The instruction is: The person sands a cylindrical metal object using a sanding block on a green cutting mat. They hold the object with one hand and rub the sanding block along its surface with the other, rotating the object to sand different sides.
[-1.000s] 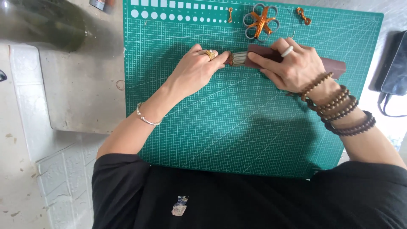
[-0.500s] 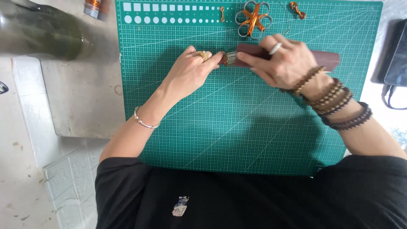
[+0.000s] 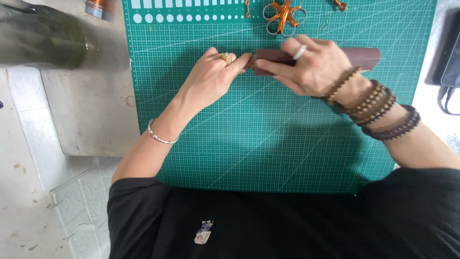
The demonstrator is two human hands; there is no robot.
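The right hand [image 3: 314, 67] lies over a dark brown block [image 3: 364, 56] on the green cutting mat [image 3: 268, 139], its fingers closed around the block's left part. The left hand [image 3: 211, 76] (with a gold ring) pinches a small metal piece [image 3: 251, 61] at the block's left end; it is perhaps wire, the view is too blurred to tell. Above them lies a copper wire flower ornament [image 3: 283, 14]. A black device [image 3: 448, 48] sits on the table at right.

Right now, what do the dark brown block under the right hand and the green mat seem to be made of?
Dark brown rectangular block: probably wood or leather, matte, with an even reddish-brown face. Green gridded cutting mat: likely rubbery plastic with a dull sheen and printed white lines.
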